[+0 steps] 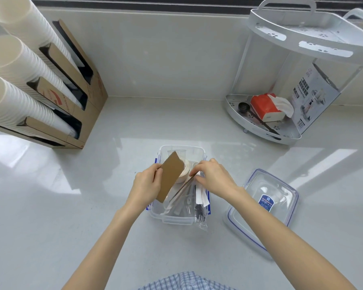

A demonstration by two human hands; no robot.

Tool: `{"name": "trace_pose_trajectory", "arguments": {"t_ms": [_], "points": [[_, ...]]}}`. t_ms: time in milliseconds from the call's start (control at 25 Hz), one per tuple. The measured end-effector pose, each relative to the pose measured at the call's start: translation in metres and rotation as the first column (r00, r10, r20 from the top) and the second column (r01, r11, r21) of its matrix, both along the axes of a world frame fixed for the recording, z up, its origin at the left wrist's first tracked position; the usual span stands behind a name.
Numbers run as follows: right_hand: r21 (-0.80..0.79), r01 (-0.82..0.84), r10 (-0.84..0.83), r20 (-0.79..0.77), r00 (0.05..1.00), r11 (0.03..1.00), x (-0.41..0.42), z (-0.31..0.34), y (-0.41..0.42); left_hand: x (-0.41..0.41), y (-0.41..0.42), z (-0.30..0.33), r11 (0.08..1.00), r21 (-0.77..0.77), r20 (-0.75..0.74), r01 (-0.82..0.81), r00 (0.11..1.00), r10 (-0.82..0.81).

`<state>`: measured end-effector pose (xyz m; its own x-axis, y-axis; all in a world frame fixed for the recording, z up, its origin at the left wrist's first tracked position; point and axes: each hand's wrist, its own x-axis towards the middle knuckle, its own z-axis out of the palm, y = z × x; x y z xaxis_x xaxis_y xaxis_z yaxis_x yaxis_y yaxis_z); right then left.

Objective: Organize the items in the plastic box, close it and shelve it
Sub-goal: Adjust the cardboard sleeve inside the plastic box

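Bright daylight – countertop (176, 122) glare patches – fisheye-bent edges.

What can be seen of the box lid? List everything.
The lid is clear plastic with rounded corners, a blue seal line near its rim and a blue label at its centre. It lies flat on the counter, off the box, to the right of it. Neither hand touches it.

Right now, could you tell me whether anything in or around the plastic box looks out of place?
Yes: a clear cutlery packet hangs over the plastic box's near rim, so the lid lying beside it might not seat.
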<state>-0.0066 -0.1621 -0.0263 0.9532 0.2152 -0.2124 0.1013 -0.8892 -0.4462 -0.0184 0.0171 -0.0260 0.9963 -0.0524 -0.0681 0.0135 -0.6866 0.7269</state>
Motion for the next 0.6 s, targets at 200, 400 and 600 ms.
{"name": "trace_pose_trajectory", "arguments": {"t_ms": [200,400,600], "points": [[0.290,-0.029,-0.020,0.164,0.986,0.957,-0.005,0.012,-0.007,0.001,0.004,0.006,0.996,-0.070,0.000,-0.063,0.998,0.063],[0.424,-0.040,-0.096,0.294,0.951,0.905,-0.015,0.008,-0.011,-0.001,-0.003,0.015,0.990,-0.132,0.010,-0.051,0.999,0.053],[0.395,-0.082,-0.055,0.324,0.944,0.915,-0.016,0.007,-0.009,-0.009,-0.015,0.017,0.974,-0.212,-0.087,0.080,0.991,-0.100]]}}
